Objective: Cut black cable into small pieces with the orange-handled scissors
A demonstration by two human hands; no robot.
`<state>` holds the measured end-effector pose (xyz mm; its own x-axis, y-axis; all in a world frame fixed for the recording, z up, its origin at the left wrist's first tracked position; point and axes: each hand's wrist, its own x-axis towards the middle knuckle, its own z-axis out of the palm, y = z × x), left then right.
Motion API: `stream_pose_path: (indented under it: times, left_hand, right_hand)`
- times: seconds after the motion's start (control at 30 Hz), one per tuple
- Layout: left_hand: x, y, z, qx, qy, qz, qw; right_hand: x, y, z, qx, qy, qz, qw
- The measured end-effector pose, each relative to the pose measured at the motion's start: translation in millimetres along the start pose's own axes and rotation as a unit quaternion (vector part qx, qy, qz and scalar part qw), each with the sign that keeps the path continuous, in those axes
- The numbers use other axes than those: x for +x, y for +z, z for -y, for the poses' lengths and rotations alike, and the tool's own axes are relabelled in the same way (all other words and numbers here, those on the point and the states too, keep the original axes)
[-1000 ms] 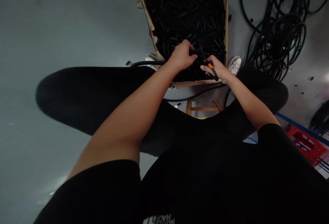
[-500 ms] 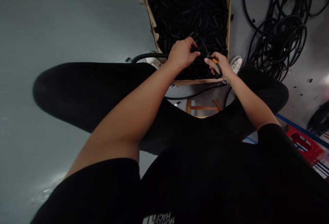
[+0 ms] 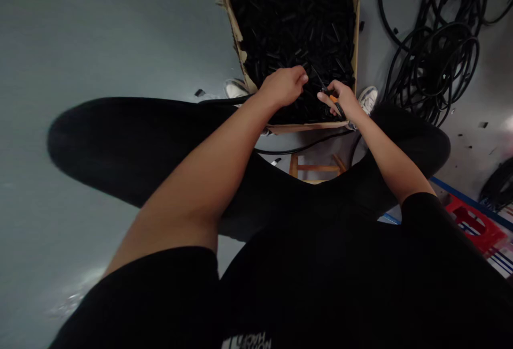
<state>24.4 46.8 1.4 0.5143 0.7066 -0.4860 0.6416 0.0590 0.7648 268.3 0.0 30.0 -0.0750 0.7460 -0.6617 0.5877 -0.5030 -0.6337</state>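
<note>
At the left of the frame, grey floor (image 3: 88, 33) spreads past your bent left leg (image 3: 120, 146), and a small black scrap (image 3: 199, 93) lies just above the thigh. A black hose (image 3: 224, 101) runs rightward from there, past your left shoe (image 3: 235, 88), and passes under your forearm. Your left hand (image 3: 285, 86), at upper centre, has its fingers curled in around that hose; the stretch inside the grip is hidden. Beneath both hands sits a cardboard box (image 3: 308, 128), its left edge torn, filled with short black pieces (image 3: 292, 23). A wooden stool (image 3: 318, 168) shows below it, between your legs. Right of centre, you grip scissors (image 3: 334, 100) with orange and black handles in your right hand (image 3: 345, 101), blades angled up and left, near the left fingertips. Your right shoe (image 3: 367, 99) is just beside the box. Tangled hose coils (image 3: 430, 66) fill the upper right, and a red plastic item (image 3: 487, 234) stands at lower right.
</note>
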Motion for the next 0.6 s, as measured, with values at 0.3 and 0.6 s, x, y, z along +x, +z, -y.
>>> stream_pose_path:
  times: [0.3, 0.6]
  left_hand:
    - [6.5, 4.4, -0.3, 0.024, -0.043, 0.001, 0.999]
    - [1.2, -1.4, -3.4, -0.017, -0.042, -0.014, 0.999]
  right_hand:
    - [8.9, -1.1, -16.4, -0.014, -0.034, -0.01, 0.999]
    - [8.6, 2.8, -19.5, 0.049, 0.004, 0.005, 0.999]
